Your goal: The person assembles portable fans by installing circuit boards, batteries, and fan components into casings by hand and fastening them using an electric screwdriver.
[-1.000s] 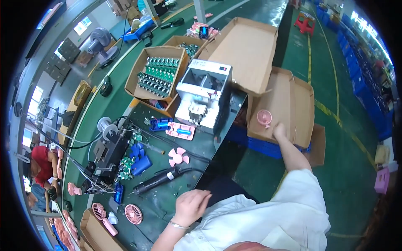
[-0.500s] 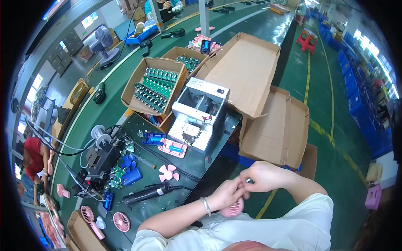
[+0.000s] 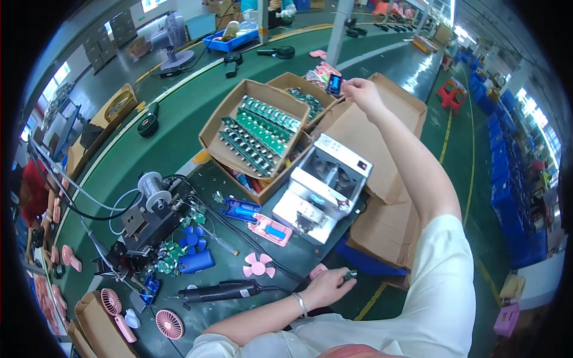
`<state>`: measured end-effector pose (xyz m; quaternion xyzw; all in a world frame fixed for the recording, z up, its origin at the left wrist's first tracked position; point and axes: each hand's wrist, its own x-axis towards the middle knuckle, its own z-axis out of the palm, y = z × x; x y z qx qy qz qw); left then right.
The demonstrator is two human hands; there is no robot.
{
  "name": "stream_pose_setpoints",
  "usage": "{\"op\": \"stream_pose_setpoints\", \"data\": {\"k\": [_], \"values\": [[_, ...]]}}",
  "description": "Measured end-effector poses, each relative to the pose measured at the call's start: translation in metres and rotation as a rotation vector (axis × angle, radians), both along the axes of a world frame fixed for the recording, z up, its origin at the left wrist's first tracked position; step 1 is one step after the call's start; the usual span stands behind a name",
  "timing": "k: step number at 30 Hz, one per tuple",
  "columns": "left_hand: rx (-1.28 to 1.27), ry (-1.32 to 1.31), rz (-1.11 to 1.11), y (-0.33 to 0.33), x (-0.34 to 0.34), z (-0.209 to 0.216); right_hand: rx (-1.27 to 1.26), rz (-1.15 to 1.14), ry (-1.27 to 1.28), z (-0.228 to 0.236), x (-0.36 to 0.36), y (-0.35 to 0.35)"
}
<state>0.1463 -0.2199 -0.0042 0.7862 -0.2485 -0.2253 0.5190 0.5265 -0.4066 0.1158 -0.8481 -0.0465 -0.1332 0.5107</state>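
My left hand [image 3: 326,289] is closed at the bench's front edge. A small green circuit board [image 3: 351,275] shows at its fingertips, and a pink plastic fan part [image 3: 317,271] shows behind the fingers, mostly hidden. My right arm stretches far forward over the cardboard trays. Its hand [image 3: 365,98] pinches the edge of a dark blue fan casing half [image 3: 335,83] with a bright blue cell inside, beside a heap of pink parts [image 3: 319,74]. Nearer on the bench lie an open pink casing [image 3: 270,230], a blue casing [image 3: 241,210] and a pink fan blade [image 3: 258,265].
A white machine [image 3: 322,188] stands by a carton of green circuit boards [image 3: 206,140]. A black electric screwdriver [image 3: 221,291], a soldering stand with a wire spool [image 3: 154,191] and a pink fan grille [image 3: 169,324] occupy the bench. A green conveyor [image 3: 179,110] runs behind.
My right hand has left my left hand and reached far forward to the blue casing. My left hand stays near the bench edge, now with the circuit board at its fingertips. The view has shifted.
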Motion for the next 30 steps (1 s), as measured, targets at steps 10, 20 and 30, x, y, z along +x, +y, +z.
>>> {"op": "stream_pose_setpoints", "data": {"k": [10,20,30], "values": [[-0.083,0.292,-0.090,0.004,0.006,-0.038,-0.751,-0.093,-0.045,-0.015,0.104,0.063],[-0.026,0.658,-0.101,0.006,0.022,-0.026,-1.298,-0.273,0.028,-0.018,0.118,0.086],[0.061,0.306,-0.027,-0.002,0.019,-0.026,-0.096,-0.427,-0.411,-0.011,0.118,0.055]]}}
